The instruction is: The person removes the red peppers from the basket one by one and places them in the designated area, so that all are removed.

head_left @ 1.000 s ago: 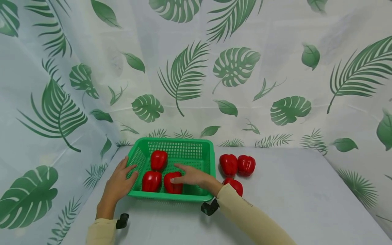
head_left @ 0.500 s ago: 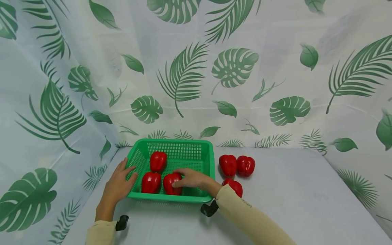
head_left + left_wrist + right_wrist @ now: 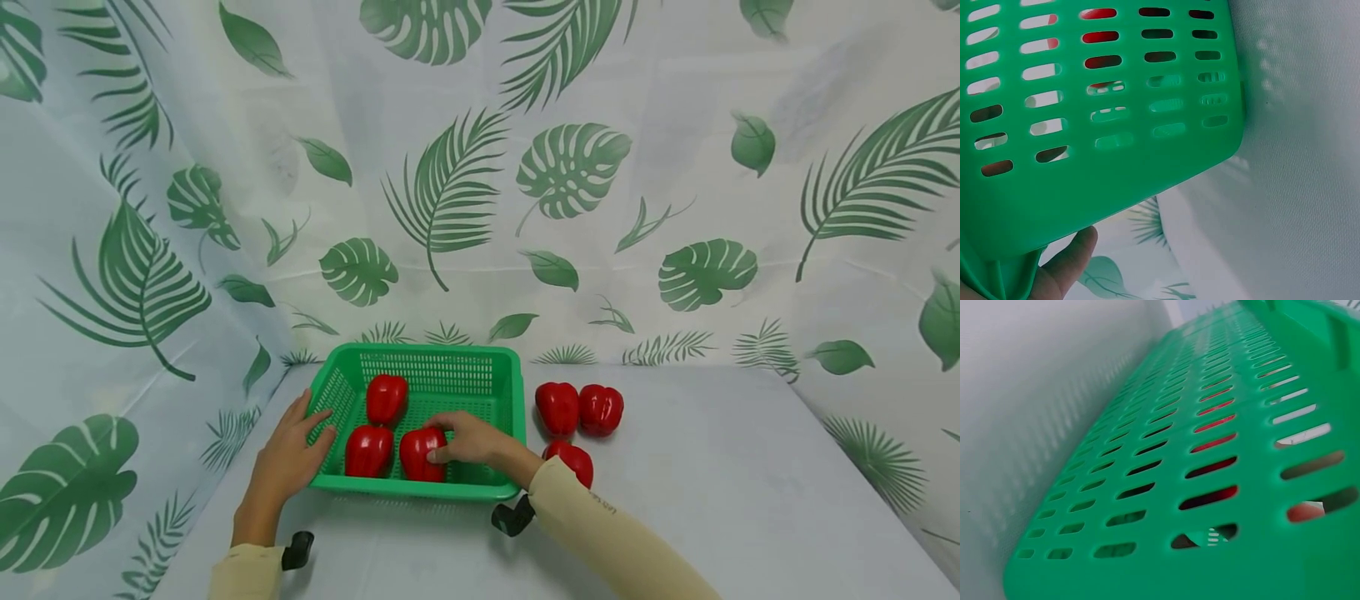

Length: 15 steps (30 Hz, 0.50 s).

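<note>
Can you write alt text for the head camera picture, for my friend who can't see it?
A person's right hand grips a red pepper inside a green basket with two more peppers, while the left hand touches the basket's left side. Three other peppers sit right of it on a white table, before a leaf-patterned backdrop.

1. We see a green basket (image 3: 1085,194) with slotted wall.
2. Something red (image 3: 1100,37) shows through upper slots.
3. Our left hand (image 3: 1060,269) shows one digit just beside the basket's lower edge.
4. At right we see a whitish surface (image 3: 1304,156); below, a leaf-printed sheet (image 3: 1102,275).
</note>
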Tool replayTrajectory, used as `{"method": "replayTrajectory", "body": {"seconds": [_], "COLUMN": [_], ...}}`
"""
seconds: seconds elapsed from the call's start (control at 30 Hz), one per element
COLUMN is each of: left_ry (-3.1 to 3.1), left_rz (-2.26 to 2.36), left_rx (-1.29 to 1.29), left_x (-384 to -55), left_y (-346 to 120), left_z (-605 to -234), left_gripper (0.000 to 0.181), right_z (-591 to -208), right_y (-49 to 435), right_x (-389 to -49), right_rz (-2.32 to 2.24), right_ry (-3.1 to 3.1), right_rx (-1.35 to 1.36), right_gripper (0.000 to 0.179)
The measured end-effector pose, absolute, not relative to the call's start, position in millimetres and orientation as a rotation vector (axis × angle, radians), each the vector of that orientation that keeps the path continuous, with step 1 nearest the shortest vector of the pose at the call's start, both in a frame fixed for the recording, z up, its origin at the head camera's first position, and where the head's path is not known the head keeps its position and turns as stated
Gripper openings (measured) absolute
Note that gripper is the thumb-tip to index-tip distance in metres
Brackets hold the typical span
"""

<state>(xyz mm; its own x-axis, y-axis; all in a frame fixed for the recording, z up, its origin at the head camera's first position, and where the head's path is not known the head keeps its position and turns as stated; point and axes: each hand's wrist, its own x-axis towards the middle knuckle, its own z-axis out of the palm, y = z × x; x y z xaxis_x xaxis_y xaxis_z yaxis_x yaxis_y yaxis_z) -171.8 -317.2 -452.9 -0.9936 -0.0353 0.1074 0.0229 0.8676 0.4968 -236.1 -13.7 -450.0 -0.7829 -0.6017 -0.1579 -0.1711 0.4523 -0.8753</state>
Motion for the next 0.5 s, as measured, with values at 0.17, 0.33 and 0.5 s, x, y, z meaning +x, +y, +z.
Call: {"method": "replayTrajectory", "body": {"seconds": [0.17, 0.33, 0.5], "left_ry": [-2.934, -2.936, -2.944], "left_rz": [-0.785, -0.784, -0.781], "left_rx": [0.018, 0.021, 0.024], "left_x": [-170.8, -171.5, -171.8], "left_y": [-316.2, -315.7, -315.4], "left_z": [-453.0, -452.2, -451.3], "left_gripper": [0.049, 0.049, 0.049], "right_z": [-450.5, -450.8, -450.4], "right_y": [-13.7, -13.1, -11.9], "right_x": [-235.3, -236.9, -237.1], "right_rz": [-1.307, -1.305, -1.333], "right_ry": [2.252, 2.251, 2.214], "right_rx": [-0.648, -0.655, -0.642], "right_gripper": [0.040, 0.042, 0.044]}}
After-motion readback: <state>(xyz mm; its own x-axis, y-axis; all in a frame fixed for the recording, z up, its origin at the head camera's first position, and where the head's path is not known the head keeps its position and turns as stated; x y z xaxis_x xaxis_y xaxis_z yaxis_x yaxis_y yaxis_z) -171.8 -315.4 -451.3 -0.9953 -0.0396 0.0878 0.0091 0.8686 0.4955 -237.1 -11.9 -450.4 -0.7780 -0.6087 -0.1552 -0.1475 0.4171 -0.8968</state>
